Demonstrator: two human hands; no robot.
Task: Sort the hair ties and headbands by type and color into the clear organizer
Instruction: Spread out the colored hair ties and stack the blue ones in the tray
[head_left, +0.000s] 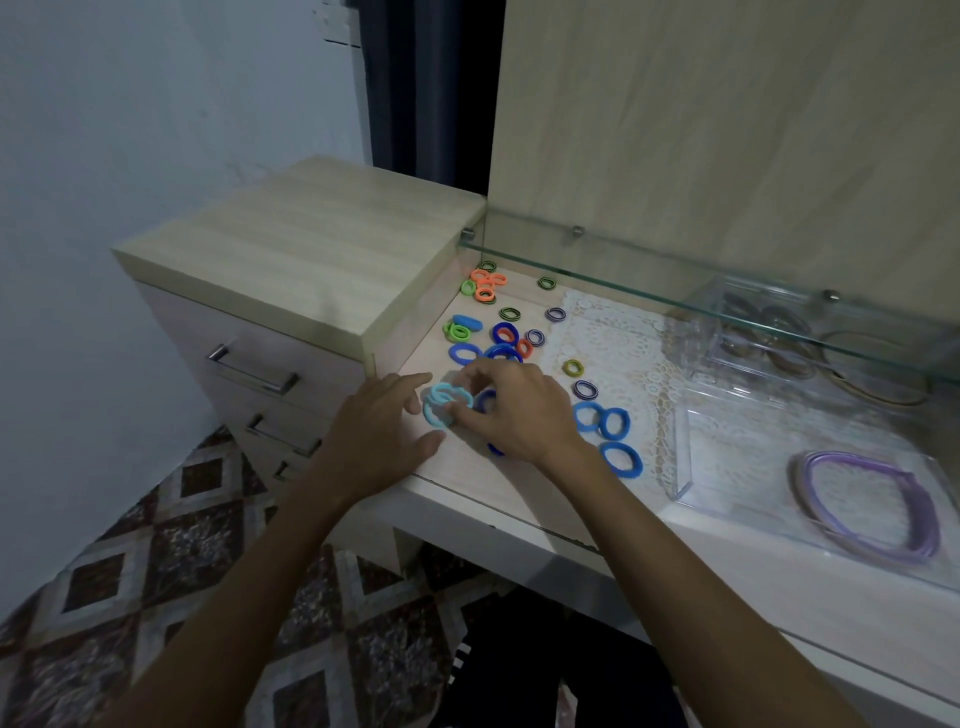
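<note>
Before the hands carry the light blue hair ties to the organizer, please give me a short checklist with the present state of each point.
1. Light blue hair ties gathered between both hands: ok.
2. Right hand grips them with curled fingers: ok.
3. Left hand free, fingers straight beside the ties: ok.
4. Near compartment of the clear organizer holds only purple headbands, so the types stay apart: ok.
5. A free compartment for light blue ties: cannot tell; the far part lies under the glass shelf.
6. All blue ties collected: not ok; darker blue ties lie loose on the desk.
</note>
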